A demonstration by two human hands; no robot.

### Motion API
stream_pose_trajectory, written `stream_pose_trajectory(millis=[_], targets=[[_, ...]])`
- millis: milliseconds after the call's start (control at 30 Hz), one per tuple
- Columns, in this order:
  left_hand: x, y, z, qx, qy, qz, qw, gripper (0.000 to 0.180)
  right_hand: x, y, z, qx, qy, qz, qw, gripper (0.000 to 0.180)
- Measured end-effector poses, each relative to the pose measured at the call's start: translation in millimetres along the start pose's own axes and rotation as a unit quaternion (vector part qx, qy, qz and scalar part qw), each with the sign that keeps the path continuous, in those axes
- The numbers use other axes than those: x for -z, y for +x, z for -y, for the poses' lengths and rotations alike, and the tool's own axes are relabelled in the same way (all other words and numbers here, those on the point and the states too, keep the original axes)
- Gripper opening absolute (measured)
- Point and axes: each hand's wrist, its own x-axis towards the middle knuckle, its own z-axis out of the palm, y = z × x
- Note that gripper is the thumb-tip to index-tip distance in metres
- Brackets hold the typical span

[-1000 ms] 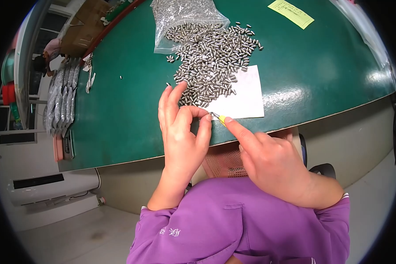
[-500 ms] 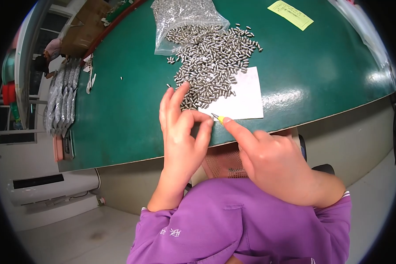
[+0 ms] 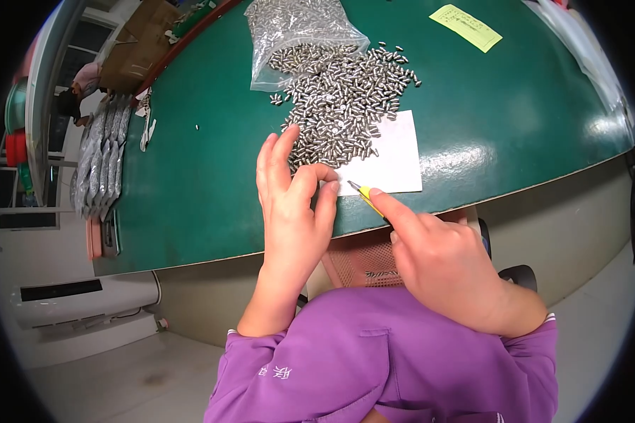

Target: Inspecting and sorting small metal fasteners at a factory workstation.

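Note:
My left hand (image 3: 293, 201) is raised over the near edge of the table, thumb and index finger pinched and the other fingers stretched up. Whatever sits in the pinch is too small to make out. My right hand (image 3: 441, 261) grips a slim yellow craft knife (image 3: 366, 193), index finger laid along its handle. The knife's pointed tip aims at the left fingertips, a short gap away. Beyond both hands spreads a heap of small silvery metal parts (image 3: 339, 106), partly covering a white sheet of paper (image 3: 395, 166).
A clear plastic bag (image 3: 296, 28) spills metal parts at the back of the green table (image 3: 190, 197). Under the near edge is a pink perforated basket (image 3: 349, 261) with some parts inside. Filled bags (image 3: 102, 162) stand at left; a yellow slip (image 3: 466, 27) lies at back right.
The knife tip has drawn back from the left fingertips, and more of its handle shows. My left thumb and index finger have shifted slightly up and left, still pinched.

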Motion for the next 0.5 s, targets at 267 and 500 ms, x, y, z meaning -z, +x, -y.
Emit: stream_pose_trajectory(millis=[267, 500], targets=[[3.5, -4.6, 0.9, -0.002, -0.027, -0.014, 1.0, 0.011, -0.8, 0.8, 0.0, 0.002, 0.012, -0.007, 1.0, 0.057], [1.2, -6.8, -1.3, 0.027, -0.007, -0.004, 1.0, 0.017, -0.4, 1.2, 0.7, 0.004, -0.001, -0.007, 1.0, 0.057]])
